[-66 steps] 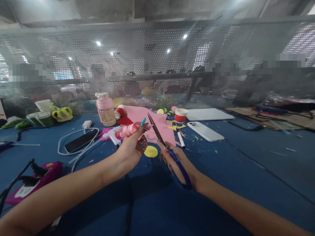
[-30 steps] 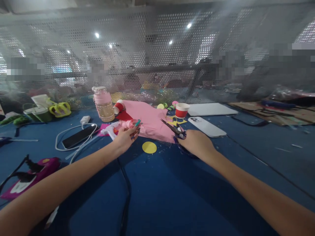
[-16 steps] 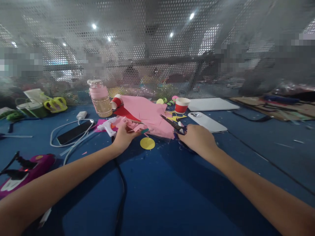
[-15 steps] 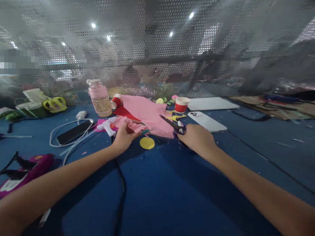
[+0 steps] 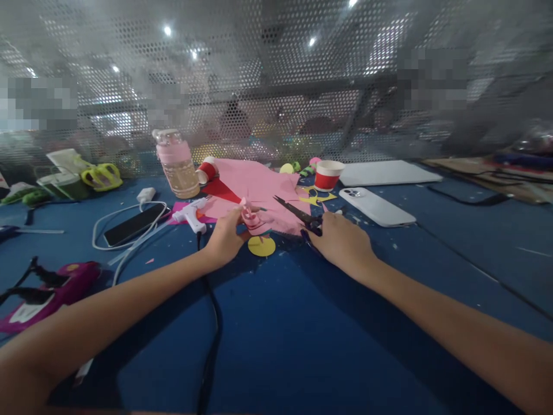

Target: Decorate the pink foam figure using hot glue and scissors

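My left hand (image 5: 227,235) pinches a curled piece of pink paper (image 5: 250,216) above the near edge of the pink sheets. In my right hand (image 5: 345,239) is a pair of scissors (image 5: 298,213), its dark blades pointing left towards the curled piece, apart from it. My fingers hide part of the handles. Under the left fingertips lies a yellow paper disc (image 5: 261,246). Pink paper sheets (image 5: 259,178) spread behind both hands, with a red paper piece (image 5: 222,189) on their left side. Just left of my left hand rests a white glue gun (image 5: 192,216).
A pink-lidded bottle (image 5: 177,164) stands behind the glue gun. Red-and-white paper cups, one upright (image 5: 328,176), flank the sheets. To the right lie a white phone (image 5: 378,207) and a white flat slab (image 5: 391,172). A cabled black phone (image 5: 136,225) and purple power strip (image 5: 56,291) are left.
My left hand has moved right and now holds up the curled pink paper. The scissors stay in my right hand, their blades slightly apart. The view has shifted a little.
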`<state>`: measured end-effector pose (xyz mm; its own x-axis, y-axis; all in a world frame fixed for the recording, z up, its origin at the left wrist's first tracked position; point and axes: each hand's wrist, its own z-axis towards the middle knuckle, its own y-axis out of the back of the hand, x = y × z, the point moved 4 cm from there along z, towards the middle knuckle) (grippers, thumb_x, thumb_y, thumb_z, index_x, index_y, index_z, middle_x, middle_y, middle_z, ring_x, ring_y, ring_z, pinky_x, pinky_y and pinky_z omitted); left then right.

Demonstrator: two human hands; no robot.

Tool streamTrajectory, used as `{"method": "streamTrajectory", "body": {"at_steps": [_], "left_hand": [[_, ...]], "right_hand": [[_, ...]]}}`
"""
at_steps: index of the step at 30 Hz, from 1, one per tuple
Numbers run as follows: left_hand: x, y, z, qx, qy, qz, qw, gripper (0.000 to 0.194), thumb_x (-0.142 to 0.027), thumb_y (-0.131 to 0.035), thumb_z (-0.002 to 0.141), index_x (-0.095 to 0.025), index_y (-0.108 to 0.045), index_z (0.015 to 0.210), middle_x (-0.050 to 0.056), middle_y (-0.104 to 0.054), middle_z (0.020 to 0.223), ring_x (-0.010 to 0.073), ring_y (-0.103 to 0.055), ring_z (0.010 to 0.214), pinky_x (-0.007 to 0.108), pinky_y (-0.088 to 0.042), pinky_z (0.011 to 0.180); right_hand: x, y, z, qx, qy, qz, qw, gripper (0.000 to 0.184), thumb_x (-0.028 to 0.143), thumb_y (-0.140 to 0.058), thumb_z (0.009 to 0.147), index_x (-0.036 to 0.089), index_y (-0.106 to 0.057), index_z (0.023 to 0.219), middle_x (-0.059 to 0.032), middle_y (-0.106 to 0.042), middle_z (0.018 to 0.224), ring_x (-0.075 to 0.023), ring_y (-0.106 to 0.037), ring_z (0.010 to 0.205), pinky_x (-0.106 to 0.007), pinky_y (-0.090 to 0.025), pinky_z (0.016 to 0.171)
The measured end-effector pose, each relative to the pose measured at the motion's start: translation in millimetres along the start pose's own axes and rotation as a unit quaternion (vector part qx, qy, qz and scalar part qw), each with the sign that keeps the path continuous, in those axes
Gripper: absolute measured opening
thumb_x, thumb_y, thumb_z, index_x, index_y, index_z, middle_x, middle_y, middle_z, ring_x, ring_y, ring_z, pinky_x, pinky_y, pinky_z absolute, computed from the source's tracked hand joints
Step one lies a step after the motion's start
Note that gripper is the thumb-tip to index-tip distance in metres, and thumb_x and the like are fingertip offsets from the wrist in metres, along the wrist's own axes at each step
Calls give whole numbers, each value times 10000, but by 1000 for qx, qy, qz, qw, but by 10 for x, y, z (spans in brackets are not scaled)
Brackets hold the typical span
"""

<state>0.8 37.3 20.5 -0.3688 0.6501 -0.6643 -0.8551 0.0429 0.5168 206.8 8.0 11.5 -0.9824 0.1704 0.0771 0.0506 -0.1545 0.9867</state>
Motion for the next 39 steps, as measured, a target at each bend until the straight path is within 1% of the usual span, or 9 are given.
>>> {"method": "streamTrajectory", "body": {"at_steps": [4, 9, 14, 18, 21, 24, 29, 33, 39], "left_hand": [[-32, 15, 3, 17, -28, 61, 998, 299, -138, -617, 721, -114, -595, 1018, 121, -668, 985, 199, -635, 904, 326, -506, 805], [-30, 19, 19, 17, -43, 99, 994, 324, -145, -606, 735, -123, -590, 1058, 100, -663, 916, 190, -626, 838, 334, -509, 764], [-32, 9, 20, 24, -57, 131, 989, 266, -151, -606, 738, -122, -613, 1002, 99, -647, 896, 204, -613, 840, 346, -501, 760], [-43, 4, 16, 30, -56, 142, 988, 287, -146, -637, 716, -138, -618, 1002, 86, -649, 890, 202, -609, 845, 338, -494, 761], [-54, 2, 22, 29, -50, 132, 990, 305, -144, -651, 704, -149, -626, 1007, 82, -655, 890, 192, -610, 835, 330, -494, 753], [-59, 0, 35, 26, -30, 113, 993, 276, -152, -668, 676, -154, -646, 952, 77, -666, 891, 189, -616, 831, 326, -497, 754], [-21, -37, 46, 54, 42, 16, 998, 262, -168, -665, 652, -145, -629, 910, 38, -693, 792, 174, -648, 758, 303, -514, 733], [24, -51, 45, 67, 86, -8, 994, 261, -141, -669, 630, -141, -610, 884, 29, -705, 749, 170, -661, 725, 296, -518, 735], [35, -59, 49, 74, 88, -38, 993, 269, -150, -663, 627, -140, -611, 891, 42, -709, 754, 181, -665, 736, 300, -530, 710]], "right_hand": [[-23, -7, 5, 12, 2, 14, 1000, 416, 473, -401, 863, 107, -550, 991, -183, -613, 974, -289, -616, 872, -312, -421, 588], [-41, -22, 23, 7, 7, 23, 1000, 429, 489, -413, 847, 104, -543, 983, -182, -620, 965, -291, -619, 835, -319, -413, 565], [-44, -25, 31, 13, 6, 22, 1000, 435, 491, -408, 852, 103, -541, 998, -178, -616, 952, -288, -617, 845, -318, -418, 586], [-55, -24, 35, 15, 4, 22, 1000, 444, 492, -417, 848, 97, -535, 1014, -185, -611, 975, -296, -614, 855, -322, -421, 583], [-62, -30, 40, 13, 10, 27, 1000, 447, 497, -413, 843, 100, -539, 1005, -183, -615, 969, -297, -615, 846, -327, -420, 582], [-65, -39, 43, 8, 11, 33, 999, 432, 503, -407, 842, 114, -549, 966, -170, -625, 928, -287, -618, 816, -321, -412, 564], [-62, -37, 44, -6, 14, 34, 999, 421, 490, -420, 840, 109, -555, 958, -174, -632, 922, -283, -619, 820, -323, -416, 576], [-75, -13, 44, -2, 21, 46, 999, 395, 463, -444, 833, 103, -577, 927, -171, -649, 884, -284, -626, 815, -329, -422, 604], [-126, 100, 38, -48, 7, 37, 998, 365, 439, -473, 815, 107, -604, 891, -188, -650, 875, -303, -624, 808, -337, -416, 594]]}}
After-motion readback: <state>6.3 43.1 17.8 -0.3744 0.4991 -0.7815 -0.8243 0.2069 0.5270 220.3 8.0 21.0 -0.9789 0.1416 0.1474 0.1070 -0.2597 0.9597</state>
